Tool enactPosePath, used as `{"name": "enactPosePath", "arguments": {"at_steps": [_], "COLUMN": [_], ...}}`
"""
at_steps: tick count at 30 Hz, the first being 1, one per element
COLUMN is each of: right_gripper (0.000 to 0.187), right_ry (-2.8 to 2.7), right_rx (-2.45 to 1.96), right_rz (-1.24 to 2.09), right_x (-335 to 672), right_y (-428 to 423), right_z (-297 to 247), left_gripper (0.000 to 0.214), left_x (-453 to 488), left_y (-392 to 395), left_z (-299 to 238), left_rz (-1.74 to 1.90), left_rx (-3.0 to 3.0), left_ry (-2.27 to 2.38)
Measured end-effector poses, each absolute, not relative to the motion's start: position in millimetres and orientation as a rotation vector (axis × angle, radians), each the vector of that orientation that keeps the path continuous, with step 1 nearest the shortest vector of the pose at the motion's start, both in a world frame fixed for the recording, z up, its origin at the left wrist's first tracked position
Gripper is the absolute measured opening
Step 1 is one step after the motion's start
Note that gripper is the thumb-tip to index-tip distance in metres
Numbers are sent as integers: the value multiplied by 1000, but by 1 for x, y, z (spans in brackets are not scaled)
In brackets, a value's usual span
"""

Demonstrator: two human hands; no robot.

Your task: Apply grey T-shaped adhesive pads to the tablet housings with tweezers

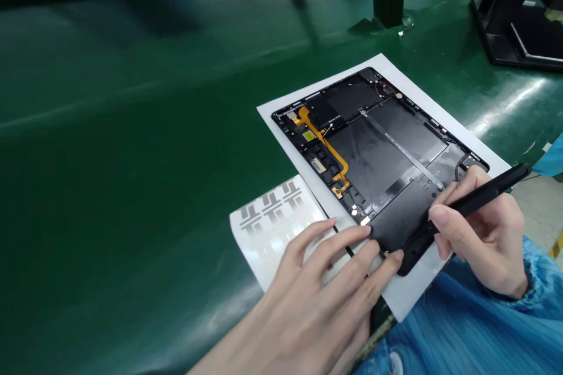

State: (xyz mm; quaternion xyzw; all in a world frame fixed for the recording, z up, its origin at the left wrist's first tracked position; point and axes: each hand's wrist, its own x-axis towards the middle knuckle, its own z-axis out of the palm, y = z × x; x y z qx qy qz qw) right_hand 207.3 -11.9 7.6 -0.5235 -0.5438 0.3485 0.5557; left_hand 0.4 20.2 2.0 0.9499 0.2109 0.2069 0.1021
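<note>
"Starting with the head view, the only one: where does the device housing (376, 161) lie from the hands?"

"Ahead and to the right of the left hand (329, 299), ahead and to the left of the right hand (488, 234), which overlaps its near-right end. Its long axis slants from far left to near right."

"Which hand is nearer its nearest corner?"

"The left. Its fingers are spread, grasping nothing that I can see, and the forefinger seems to touch the housing's rim just beside that corner. The right hand is closed around a black pen-like tool (490, 190), which slants across the housing's long axis, its lower end aimed at the same corner. Whether the tip touches, I cannot tell: black on black."

"Any containers?"

"Only the housing itself, like a shallow tray. Inside are an orange ribbon (332, 151) along its left end, a grey strip (402, 151) running lengthwise and dark panels (411, 123)."

"And around the housing?"

"Beneath it, a white sheet (396, 302) on the green desk (132, 187). To its near left, a printed sheet (259, 246) with grey shapes, partly hidden by the left hand. Well apart, beyond its right end, a black stand (497, 41)."
</note>
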Motion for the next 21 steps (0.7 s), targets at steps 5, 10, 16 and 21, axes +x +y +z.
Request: {"name": "enactPosePath", "arguments": {"at_steps": [5,10,16,21], "right_gripper": [18,22,30,30], "right_ry": [-1290,-1195,-1223,-1405], "right_rx": [-1221,-1170,-1056,-1219], "right_rz": [875,966,930,728], "right_x": [207,207,203,201], "right_y": [-12,-15,-11,-8], "right_z": [4,-5,-7,-7], "left_gripper": [32,29,61,62], "left_x": [10,4,-20,-32], "left_y": [14,63,185,209], "left_z": [8,21,20,-5], "left_rz": [635,552,523,518], "left_rx": [2850,2819,2715,2457], "left_ry": [648,641,1196,1342]}}
